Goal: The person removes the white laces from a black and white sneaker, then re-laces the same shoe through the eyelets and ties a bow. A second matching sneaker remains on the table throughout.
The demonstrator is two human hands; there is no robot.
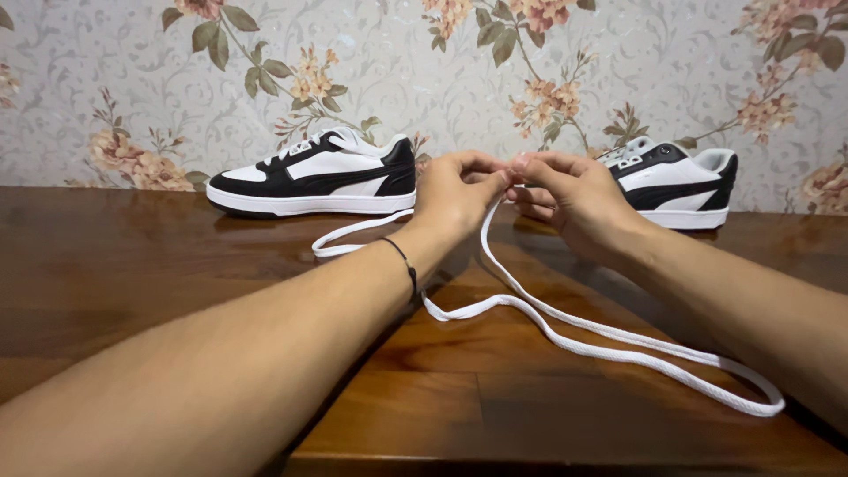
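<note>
Near the counter's far edge, both hands pinch a white shoelace between two sneakers, seemingly mid-handling; next needs steady fingertip grip.

no packages, no labels, no signs, no screens anywhere in view

Counted on the wooden table: 2 black-and-white sneakers, one sneaker at the far left side of table, the other sneaker at the far right side, both near the wall edge. 1 white shoelace lies approx. in the middle of table, and 2 hands are above it, left hand & right hand. Also 1 thin black wristband, over the table middle.
</note>
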